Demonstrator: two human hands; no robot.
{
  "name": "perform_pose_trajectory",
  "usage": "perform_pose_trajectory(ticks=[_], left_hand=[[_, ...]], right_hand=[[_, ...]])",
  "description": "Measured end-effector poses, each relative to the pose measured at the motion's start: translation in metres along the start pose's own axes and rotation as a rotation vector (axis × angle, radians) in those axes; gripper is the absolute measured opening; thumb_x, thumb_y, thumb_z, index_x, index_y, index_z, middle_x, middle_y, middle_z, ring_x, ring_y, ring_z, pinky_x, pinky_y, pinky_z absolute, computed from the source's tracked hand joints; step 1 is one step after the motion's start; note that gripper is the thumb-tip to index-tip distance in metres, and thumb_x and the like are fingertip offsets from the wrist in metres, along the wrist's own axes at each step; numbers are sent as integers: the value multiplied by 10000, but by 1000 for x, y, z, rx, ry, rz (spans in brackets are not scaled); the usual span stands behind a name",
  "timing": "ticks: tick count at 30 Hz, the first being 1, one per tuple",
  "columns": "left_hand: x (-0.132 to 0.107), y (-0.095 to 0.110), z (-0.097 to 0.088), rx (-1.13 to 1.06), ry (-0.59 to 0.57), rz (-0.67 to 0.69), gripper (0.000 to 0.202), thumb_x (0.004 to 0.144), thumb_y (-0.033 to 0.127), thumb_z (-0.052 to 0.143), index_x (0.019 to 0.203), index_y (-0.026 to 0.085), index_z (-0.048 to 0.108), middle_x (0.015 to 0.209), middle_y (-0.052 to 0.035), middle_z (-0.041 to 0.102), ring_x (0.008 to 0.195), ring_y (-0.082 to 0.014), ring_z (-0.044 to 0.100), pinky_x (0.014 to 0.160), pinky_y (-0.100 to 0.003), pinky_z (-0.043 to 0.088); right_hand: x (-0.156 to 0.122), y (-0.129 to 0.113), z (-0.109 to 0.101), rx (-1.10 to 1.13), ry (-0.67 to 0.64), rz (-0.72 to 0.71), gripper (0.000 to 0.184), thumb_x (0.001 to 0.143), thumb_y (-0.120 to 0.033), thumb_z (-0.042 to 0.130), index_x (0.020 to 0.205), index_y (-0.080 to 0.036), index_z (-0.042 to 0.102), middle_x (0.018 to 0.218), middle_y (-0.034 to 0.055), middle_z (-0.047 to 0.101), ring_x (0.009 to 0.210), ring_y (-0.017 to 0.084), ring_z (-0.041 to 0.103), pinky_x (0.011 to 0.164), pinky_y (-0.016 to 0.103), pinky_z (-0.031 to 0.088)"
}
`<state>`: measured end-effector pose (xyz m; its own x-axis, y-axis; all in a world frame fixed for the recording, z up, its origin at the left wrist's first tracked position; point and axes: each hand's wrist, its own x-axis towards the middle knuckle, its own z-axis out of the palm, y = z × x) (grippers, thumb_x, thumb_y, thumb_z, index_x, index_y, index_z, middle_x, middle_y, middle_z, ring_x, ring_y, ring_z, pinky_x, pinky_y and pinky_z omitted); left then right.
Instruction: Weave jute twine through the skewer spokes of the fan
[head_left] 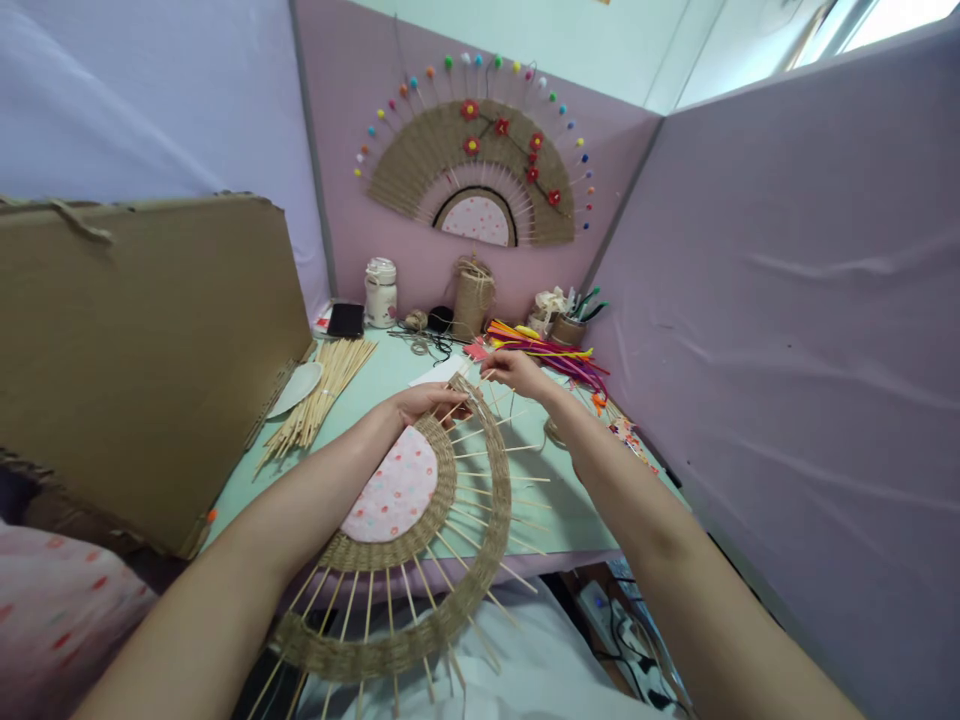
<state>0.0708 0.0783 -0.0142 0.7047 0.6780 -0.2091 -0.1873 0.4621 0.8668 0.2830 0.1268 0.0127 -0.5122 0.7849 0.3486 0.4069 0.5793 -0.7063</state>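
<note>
One pale-green table (566, 520) partly under the woven fan (446, 480), one mauve panel (420, 270) behind it. Left hand (431, 402) grips it — right hand (514, 370) pinched, contents unclear.

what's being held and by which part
The left hand holds the woven fan by its far end; the right hand is near there, its hold unclear.

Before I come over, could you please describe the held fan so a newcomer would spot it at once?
Start at the green table and find the left hand over it. The fan in that hand has a dotted half-circle centre and two woven bands. Unlike the wall fan, it shows no flowers or coloured balls.
</note>
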Motion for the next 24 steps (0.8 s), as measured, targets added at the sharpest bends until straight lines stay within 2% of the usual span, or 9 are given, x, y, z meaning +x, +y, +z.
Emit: perform_pose_trajectory(ticks=[3,5,11,17,24], left_hand=[[-2,0,0,5,-18,4,316,681,197,734,980,130,657,831,-65,681,688,-122,604,484,-173,384],[-4,0,0,8,-18,7,322,676,201,738,979,131,653,831,-65,678,692,-123,606,483,-173,386],[-7,1,3,5,-14,16,294,679,186,736,952,116,653,771,-58,666,682,-124,604,469,-161,365],[-8,2,5,-3,-39,20,308,692,187,726,984,132,649,849,-69,689,681,-124,609,478,-174,379],[-9,2,8,7,-37,11,302,695,194,727,983,132,657,879,-69,694,707,-124,618,500,-178,403]], right_hand=[[7,-7,-10,-58,-32,-40,181,692,-332,628,726,-156,652,657,10,602,611,117,498,596,248,389],[11,-13,-14,-94,-1,-66,187,689,-347,646,709,-161,647,642,1,586,608,115,485,593,243,381],[21,-25,-12,-120,73,-104,231,699,-394,660,686,-167,624,616,-6,564,583,110,458,561,236,359],[26,-23,-6,-61,27,-90,160,732,-339,593,736,-182,625,657,2,596,625,125,512,605,245,404],[29,-24,-9,-12,-75,-25,213,713,-373,604,722,-163,641,595,-12,549,545,94,452,524,219,360]])
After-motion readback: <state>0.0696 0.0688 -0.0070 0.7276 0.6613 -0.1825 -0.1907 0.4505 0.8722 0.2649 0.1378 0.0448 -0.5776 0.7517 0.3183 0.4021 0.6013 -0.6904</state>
